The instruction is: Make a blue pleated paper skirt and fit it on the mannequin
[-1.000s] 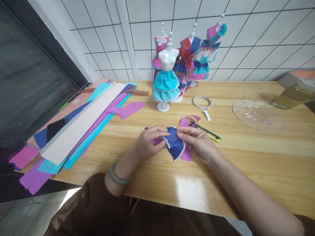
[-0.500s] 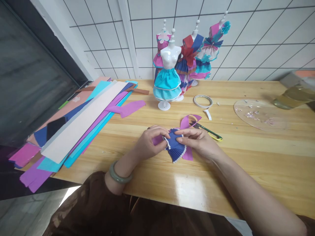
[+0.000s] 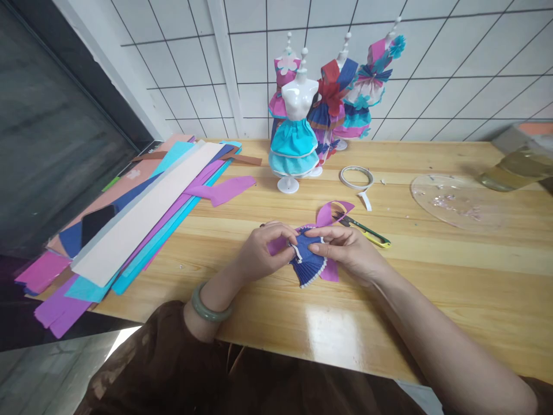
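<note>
A dark blue pleated piece with white-edged trim (image 3: pixel 309 268) is held between both hands, its folds fanned toward the table's front edge. My left hand (image 3: pixel 270 248) is closed in a pinch at its left side, by a white strip (image 3: pixel 297 252). My right hand (image 3: pixel 349 248) pinches the right side between thumb and fingers. Beneath and behind the blue piece lies a purple strip (image 3: pixel 332 271), with a looped end beyond my right fingers. Thread snips (image 3: pixel 367 231) with yellow and dark green handles lie just behind my right hand.
Small mannequins in dresses, one with a turquoise skirt (image 3: pixel 294 147), stand by the tiled wall. A tape roll (image 3: pixel 356 177), a clear plate (image 3: pixel 453 202) with shiny bits and a glass cup (image 3: pixel 516 170) are right. Coloured strips (image 3: pixel 149 213) and a phone (image 3: pixel 97 225) lie left.
The blue pleated piece has tilted slightly between my fingers, its lower folds shifting a little to the left. Both hands stay almost where they were.
</note>
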`<act>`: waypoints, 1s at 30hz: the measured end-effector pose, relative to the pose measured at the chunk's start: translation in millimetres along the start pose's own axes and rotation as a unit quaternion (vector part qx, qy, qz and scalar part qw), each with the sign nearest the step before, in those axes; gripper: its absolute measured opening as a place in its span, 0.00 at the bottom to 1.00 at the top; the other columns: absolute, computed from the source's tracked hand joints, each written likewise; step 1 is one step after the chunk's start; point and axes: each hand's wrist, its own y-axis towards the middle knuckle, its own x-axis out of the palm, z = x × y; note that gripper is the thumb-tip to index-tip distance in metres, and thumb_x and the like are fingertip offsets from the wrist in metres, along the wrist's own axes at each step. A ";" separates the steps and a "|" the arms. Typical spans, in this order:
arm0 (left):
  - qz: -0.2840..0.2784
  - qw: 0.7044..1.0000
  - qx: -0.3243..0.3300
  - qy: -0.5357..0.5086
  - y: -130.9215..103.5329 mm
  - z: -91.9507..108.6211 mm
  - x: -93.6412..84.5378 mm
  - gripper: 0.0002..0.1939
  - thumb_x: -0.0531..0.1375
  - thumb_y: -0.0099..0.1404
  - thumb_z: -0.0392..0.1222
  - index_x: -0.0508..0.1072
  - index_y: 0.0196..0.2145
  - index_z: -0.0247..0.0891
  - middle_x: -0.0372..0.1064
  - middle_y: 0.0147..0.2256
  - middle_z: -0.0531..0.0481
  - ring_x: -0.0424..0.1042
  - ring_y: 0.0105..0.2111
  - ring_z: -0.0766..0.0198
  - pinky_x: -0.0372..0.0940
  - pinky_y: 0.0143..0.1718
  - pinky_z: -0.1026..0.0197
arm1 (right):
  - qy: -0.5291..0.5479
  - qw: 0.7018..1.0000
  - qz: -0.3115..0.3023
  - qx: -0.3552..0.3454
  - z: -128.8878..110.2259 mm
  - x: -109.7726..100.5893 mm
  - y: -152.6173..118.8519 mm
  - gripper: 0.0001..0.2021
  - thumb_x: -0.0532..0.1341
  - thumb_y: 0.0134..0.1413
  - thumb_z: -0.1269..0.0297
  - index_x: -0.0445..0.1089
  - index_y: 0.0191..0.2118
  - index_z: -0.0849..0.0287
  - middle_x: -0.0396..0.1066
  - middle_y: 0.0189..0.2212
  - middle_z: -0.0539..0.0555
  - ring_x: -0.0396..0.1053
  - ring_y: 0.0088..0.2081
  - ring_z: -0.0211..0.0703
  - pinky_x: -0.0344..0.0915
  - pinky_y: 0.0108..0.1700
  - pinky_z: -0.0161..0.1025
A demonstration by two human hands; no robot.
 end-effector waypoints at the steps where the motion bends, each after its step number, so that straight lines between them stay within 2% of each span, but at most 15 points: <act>1: 0.001 1.000 -0.008 -0.003 -0.5 0.3 -0.2 0.04 0.59 0.53 0.31 0.69 0.29 0.36 0.72 0.34 0.45 0.72 0.39 0.61 0.66 0.43 0.55 | 0.001 1.000 0.001 -0.003 0.2 0.0 0.0 0.12 0.70 0.38 0.69 0.77 0.35 0.55 0.78 0.32 0.50 0.74 0.30 0.35 0.71 0.36 0.34; 5: 0.001 0.999 -0.028 -0.017 -2.0 1.3 -1.4 0.04 0.59 0.54 0.32 0.68 0.30 0.36 0.71 0.35 0.45 0.71 0.40 0.60 0.66 0.44 0.55 | -0.006 1.000 0.010 -0.012 1.0 0.2 0.3 0.11 0.70 0.38 0.69 0.77 0.34 0.54 0.78 0.32 0.50 0.74 0.30 0.37 0.72 0.36 0.35; 12: -0.016 0.999 -0.025 -0.039 -2.7 1.5 -3.2 0.05 0.58 0.55 0.32 0.68 0.32 0.37 0.71 0.36 0.45 0.71 0.40 0.60 0.65 0.45 0.54 | -0.011 1.000 0.010 -0.011 0.5 -1.5 0.7 0.12 0.71 0.36 0.68 0.77 0.33 0.55 0.78 0.32 0.51 0.74 0.32 0.38 0.72 0.39 0.37; 21: -0.014 0.999 -0.030 -0.028 -3.0 1.3 -4.0 0.05 0.58 0.54 0.31 0.68 0.31 0.37 0.71 0.36 0.45 0.71 0.41 0.60 0.65 0.45 0.54 | -0.094 0.993 0.029 -0.058 -1.1 -3.3 1.2 0.09 0.70 0.37 0.65 0.78 0.31 0.54 0.78 0.30 0.50 0.74 0.31 0.40 0.71 0.40 0.40; 30: -0.026 1.000 0.014 0.000 -1.4 -0.7 -5.4 0.07 0.55 0.55 0.29 0.70 0.31 0.36 0.72 0.35 0.44 0.71 0.39 0.61 0.66 0.45 0.55 | -0.172 0.978 0.036 -0.110 0.4 -4.3 3.4 0.06 0.69 0.40 0.62 0.78 0.29 0.54 0.76 0.29 0.51 0.71 0.33 0.40 0.68 0.39 0.39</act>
